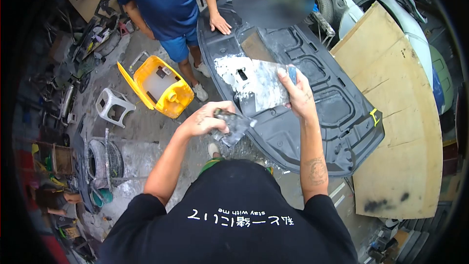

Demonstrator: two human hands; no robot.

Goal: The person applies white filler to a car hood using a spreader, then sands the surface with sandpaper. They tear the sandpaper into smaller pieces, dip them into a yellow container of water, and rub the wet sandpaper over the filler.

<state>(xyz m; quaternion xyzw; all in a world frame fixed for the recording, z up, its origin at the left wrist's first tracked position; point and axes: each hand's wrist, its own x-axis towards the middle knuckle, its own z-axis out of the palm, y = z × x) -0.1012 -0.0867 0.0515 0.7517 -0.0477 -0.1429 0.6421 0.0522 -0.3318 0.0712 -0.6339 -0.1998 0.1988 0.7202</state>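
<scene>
My right hand (299,93) grips the edge of a flat plate (267,85) smeared white and grey, with a small blue piece (292,72) by the fingers. Closed around a grey, putty-smeared flat piece (236,129) is my left hand (207,118); motion blurs this piece, and I cannot tell its exact kind. Both hands are over the near left side of a large black moulded car panel (337,102). White filler (225,66) with a dark rectangular spot appears just beyond the plate. A brown flat sheet (259,46) lies farther up the panel.
Across the panel stands a person in blue (161,0), one hand (220,23) resting on its edge. A cut yellow jug (183,99) and a white stool (115,106) are on the floor to the left. Right of the panel leans a large wooden board (400,137).
</scene>
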